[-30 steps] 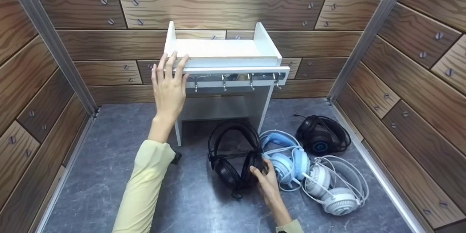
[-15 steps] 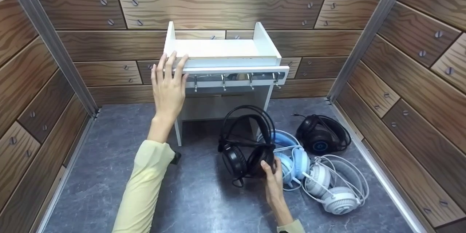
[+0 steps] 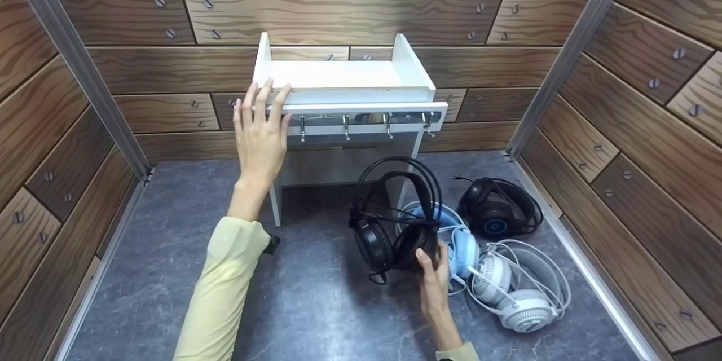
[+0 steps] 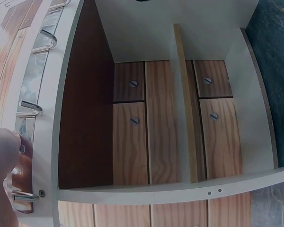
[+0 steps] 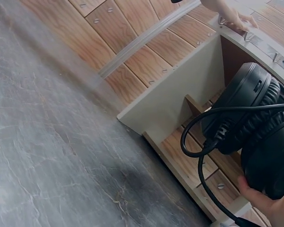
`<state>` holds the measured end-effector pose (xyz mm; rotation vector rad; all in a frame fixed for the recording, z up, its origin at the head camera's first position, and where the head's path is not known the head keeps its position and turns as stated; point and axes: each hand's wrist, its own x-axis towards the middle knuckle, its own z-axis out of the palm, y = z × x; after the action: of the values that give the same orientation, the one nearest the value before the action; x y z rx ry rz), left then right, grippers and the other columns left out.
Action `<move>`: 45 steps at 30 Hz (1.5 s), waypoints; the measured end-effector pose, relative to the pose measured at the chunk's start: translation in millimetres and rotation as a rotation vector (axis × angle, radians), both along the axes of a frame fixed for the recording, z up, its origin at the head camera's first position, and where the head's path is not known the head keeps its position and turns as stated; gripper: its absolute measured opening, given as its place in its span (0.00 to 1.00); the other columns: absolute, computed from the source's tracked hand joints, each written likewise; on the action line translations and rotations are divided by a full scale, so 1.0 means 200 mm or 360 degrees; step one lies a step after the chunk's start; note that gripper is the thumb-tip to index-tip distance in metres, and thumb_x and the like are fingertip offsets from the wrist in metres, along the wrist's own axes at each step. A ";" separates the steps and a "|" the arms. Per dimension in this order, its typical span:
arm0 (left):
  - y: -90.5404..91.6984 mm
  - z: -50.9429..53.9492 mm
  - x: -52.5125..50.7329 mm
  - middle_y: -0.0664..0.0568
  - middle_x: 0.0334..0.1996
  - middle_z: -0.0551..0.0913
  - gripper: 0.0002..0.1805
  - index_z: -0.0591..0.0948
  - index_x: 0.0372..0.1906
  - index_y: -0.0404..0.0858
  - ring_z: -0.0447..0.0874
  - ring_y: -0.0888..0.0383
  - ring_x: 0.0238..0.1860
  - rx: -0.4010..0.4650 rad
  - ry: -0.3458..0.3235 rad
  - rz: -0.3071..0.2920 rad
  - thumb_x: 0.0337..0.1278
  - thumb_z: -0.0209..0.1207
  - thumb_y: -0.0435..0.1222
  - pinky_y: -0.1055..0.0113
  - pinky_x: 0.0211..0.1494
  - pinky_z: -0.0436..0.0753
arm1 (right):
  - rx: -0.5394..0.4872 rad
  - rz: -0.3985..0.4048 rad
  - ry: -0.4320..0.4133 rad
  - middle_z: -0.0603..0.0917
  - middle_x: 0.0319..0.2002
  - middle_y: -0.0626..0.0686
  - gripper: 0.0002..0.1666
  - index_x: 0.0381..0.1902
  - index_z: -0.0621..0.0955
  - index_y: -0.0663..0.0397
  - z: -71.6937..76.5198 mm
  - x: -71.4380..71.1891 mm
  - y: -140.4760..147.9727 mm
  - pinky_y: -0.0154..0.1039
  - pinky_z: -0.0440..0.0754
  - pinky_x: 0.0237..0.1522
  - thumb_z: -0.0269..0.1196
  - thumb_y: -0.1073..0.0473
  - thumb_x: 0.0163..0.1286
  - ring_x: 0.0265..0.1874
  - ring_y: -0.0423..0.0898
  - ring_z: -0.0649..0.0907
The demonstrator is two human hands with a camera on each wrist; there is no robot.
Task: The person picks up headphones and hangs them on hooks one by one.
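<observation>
My left hand (image 3: pixel 259 141) lies with straight fingers over the left end of the hook rail (image 3: pixel 361 107) on a small white shelf rack (image 3: pixel 333 74). Metal hooks (image 3: pixel 346 127) line the rail's front. My right hand (image 3: pixel 434 287) grips a pair of black headphones (image 3: pixel 373 245) by the right ear cup, thumb on the near side. The headband points up, in front of the rack's right side panel. In the right wrist view, a cable (image 5: pixel 191 135) loops from the headphones (image 5: pixel 236 109). The far side of the gripped cup is hidden.
Light blue headphones (image 3: pixel 466 251) lie on the grey floor (image 3: pixel 316 316), partly behind my right hand. To their right are white headphones (image 3: pixel 527 310), and farther back a second black pair (image 3: pixel 496 208). Wood-patterned walls (image 3: pixel 338 14) enclose the back and sides.
My right hand has lifted the black headphones off the floor and carried them to the right and slightly away from me. The left hand has stayed on the rail.
</observation>
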<state>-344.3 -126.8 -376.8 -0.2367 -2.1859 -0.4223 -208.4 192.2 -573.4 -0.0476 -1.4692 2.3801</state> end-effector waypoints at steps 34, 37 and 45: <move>-0.01 -0.01 0.00 0.51 0.77 0.61 0.26 0.64 0.77 0.56 0.49 0.48 0.79 -0.0007 -0.0013 0.0000 0.80 0.43 0.48 0.50 0.81 0.41 | -0.0139 -0.0135 0.0440 0.78 0.55 0.52 0.25 0.61 0.73 0.46 0.20 -0.08 0.13 0.34 0.83 0.49 0.52 0.71 0.69 0.50 0.42 0.81; -0.01 0.00 -0.01 0.51 0.78 0.60 0.26 0.63 0.77 0.56 0.49 0.48 0.79 -0.0015 -0.0013 0.0001 0.80 0.42 0.48 0.50 0.81 0.41 | -0.0142 -0.0148 0.0431 0.77 0.56 0.52 0.25 0.61 0.73 0.46 0.18 -0.11 0.13 0.33 0.82 0.49 0.52 0.71 0.69 0.50 0.43 0.80; -0.01 -0.01 -0.01 0.51 0.77 0.60 0.26 0.63 0.77 0.56 0.49 0.48 0.79 -0.0021 -0.0024 0.0008 0.80 0.42 0.48 0.49 0.81 0.42 | -0.0116 -0.0148 0.0410 0.74 0.58 0.51 0.30 0.65 0.69 0.47 0.11 -0.20 0.14 0.32 0.80 0.52 0.50 0.71 0.66 0.51 0.42 0.78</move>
<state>-345.9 -128.5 -378.3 -0.2362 -2.2041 -0.4081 -247.9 220.6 -550.7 0.1635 -1.2348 2.2665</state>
